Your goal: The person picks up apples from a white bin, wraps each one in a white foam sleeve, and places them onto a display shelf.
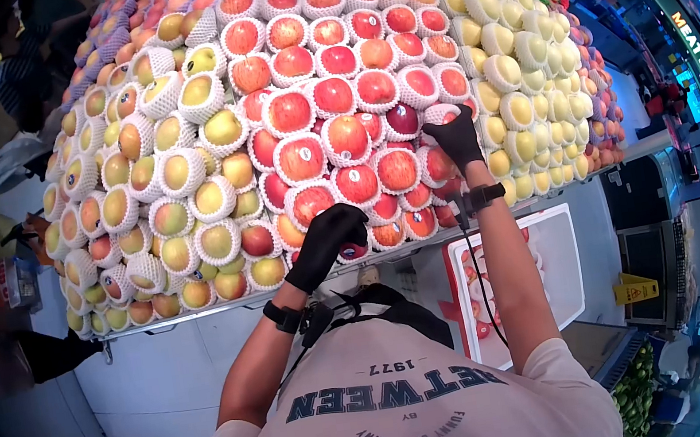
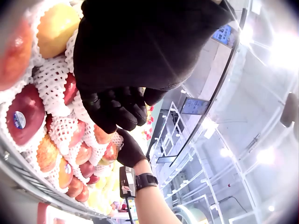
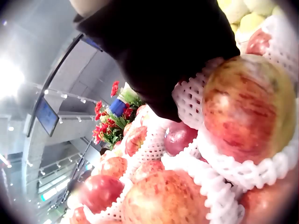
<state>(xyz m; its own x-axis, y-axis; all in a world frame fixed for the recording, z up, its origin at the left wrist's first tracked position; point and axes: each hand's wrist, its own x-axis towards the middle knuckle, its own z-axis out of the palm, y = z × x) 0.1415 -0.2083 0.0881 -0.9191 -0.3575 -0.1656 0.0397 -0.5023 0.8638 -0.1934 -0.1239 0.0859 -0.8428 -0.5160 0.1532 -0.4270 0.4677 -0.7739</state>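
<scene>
Netted apple (image 1: pixel 441 113): one, in right grip (image 1: pixel 458 137).

Glossy, smooth apples (image 3: pixel 245 112); matt, bumpy foam nets (image 3: pixel 190 101); matt cloth gloves (image 1: pixel 327 247); metal rail (image 2: pixel 29 183).

Open air above heaped red apples in white foam-net sleeves (image 1: pixel 348 138), including stretch between black-gloved left hand (image 1: pixel 327 247) and black-gloved right hand (image 1: pixel 457 136). Apples packed close, narrow gaps for fingers. Round pinkish fruit in white foam net (image 1: pixel 440 114), under right hand, hemmed by neighbours. Front obstacle: grey metal rail (image 1: pixel 194 315). Thin black cable (image 1: pixel 475 268) trailing beside right forearm.
</scene>
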